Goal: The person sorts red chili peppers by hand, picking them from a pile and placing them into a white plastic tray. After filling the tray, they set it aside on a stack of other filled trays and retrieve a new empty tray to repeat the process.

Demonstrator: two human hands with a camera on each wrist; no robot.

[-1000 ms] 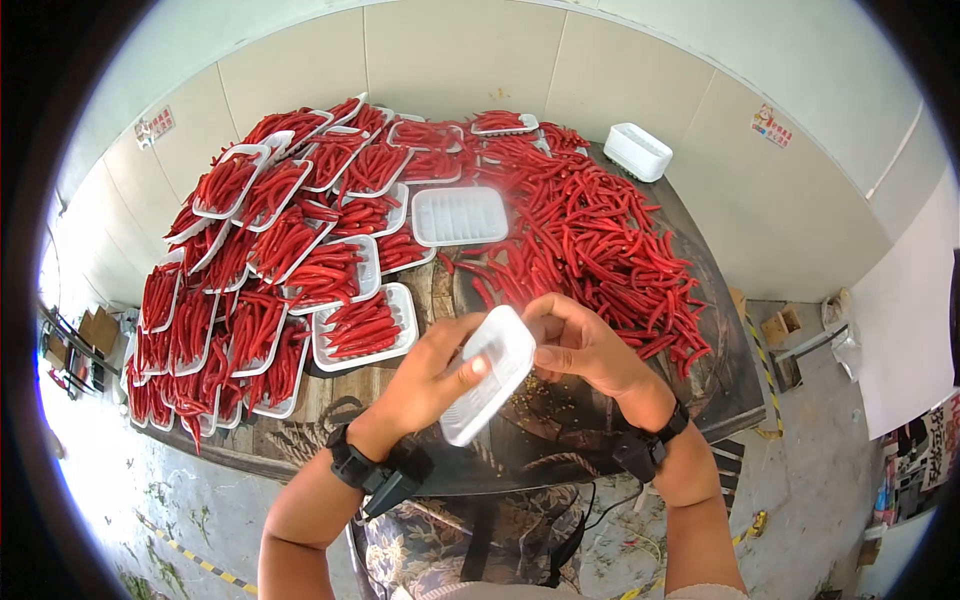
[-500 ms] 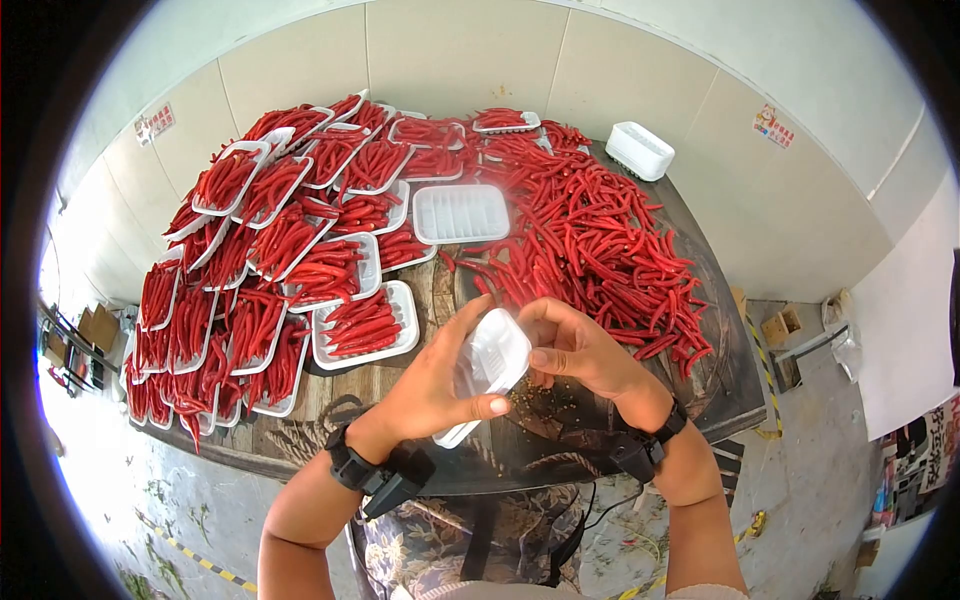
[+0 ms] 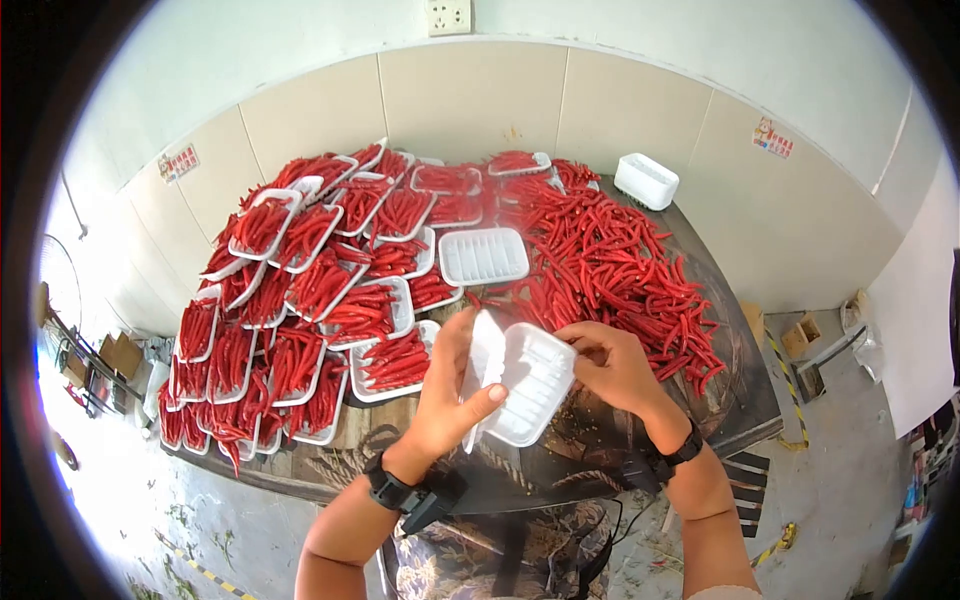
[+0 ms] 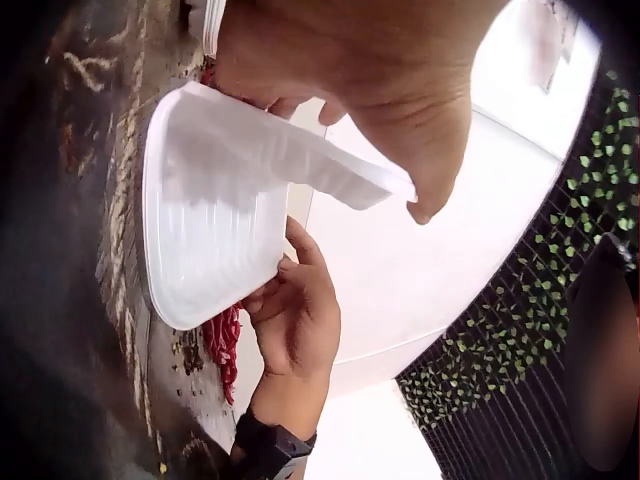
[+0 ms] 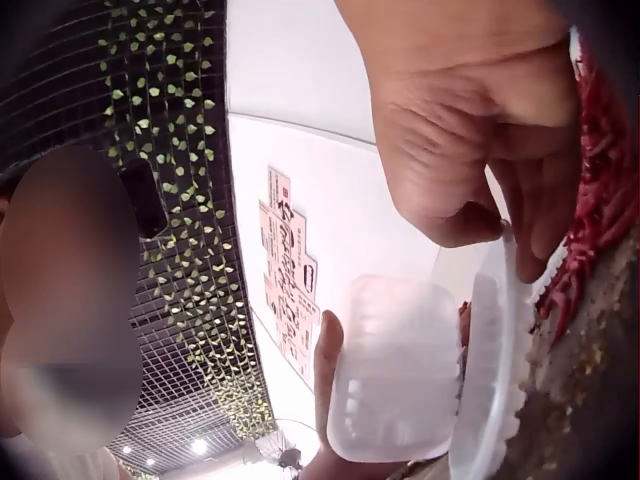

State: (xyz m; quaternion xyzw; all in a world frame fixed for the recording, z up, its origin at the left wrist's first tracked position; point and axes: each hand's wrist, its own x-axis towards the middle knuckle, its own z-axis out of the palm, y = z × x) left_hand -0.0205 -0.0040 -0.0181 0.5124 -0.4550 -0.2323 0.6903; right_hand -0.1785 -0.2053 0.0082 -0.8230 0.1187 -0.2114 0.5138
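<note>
Over the table's front, my left hand grips a white plastic tray, standing almost on edge with the thumb against it. My right hand pinches the right rim of a second white tray, whose ribbed inside faces up. The two trays spread apart like a V, close together at the lower end. The right wrist view shows thumb and fingers on the rim of the second tray, with the left hand's tray beside it. Just beyond the hands lies a bare white tray.
Trays filled with red chili peppers are heaped on the left of the table. A loose pile of red chilies covers the right side. At the back right stands a stack of white trays, near the wall.
Two nested trays have come apart: the right hand has drawn one out to the right, while the left hand keeps the other. The head view has shifted, with more wall showing.
</note>
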